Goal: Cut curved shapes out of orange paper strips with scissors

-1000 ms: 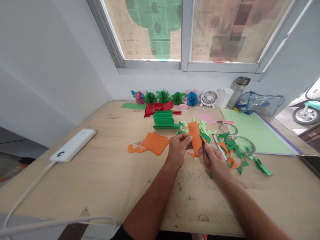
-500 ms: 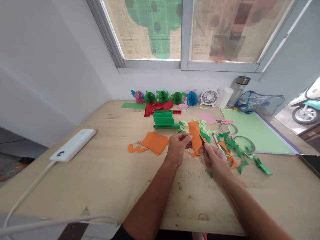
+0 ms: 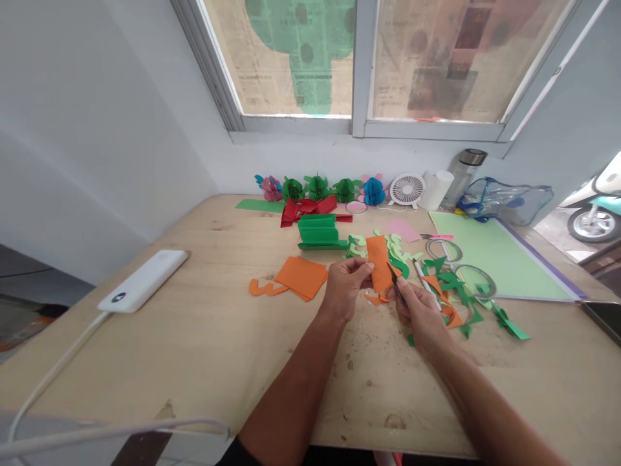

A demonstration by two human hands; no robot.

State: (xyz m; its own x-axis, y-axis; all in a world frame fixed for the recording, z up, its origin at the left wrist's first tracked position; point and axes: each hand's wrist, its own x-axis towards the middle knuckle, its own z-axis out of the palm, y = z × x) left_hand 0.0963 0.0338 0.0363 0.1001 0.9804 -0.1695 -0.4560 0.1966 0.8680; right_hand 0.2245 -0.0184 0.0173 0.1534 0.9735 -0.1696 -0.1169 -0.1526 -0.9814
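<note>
My left hand (image 3: 347,285) pinches an orange paper strip (image 3: 377,255) by its left side, holding it upright above the table. In my right hand (image 3: 417,307) is a pair of small scissors (image 3: 395,279), with dark blades at the right edge of the strip; the fingers hide the handles. Orange scraps (image 3: 376,299) lie just under the strip. To the left of my left hand are a stack of orange paper squares (image 3: 301,277) and a curved orange cutout (image 3: 264,288). Pale green curved cutouts (image 3: 396,247) lie behind the strip.
Green scraps (image 3: 451,279), a white pen (image 3: 421,275) and tape rolls (image 3: 476,281) lie right of my hands. Folded green paper (image 3: 317,232) and red paper (image 3: 308,208) sit behind. Honeycomb paper figures (image 3: 317,188), a fan (image 3: 406,189) and a bottle (image 3: 464,178) line the wall. A power bank (image 3: 143,281) lies left.
Almost nothing differs. The whole view has shifted very slightly, and both hands keep the same hold on the paper strip and the scissors.
</note>
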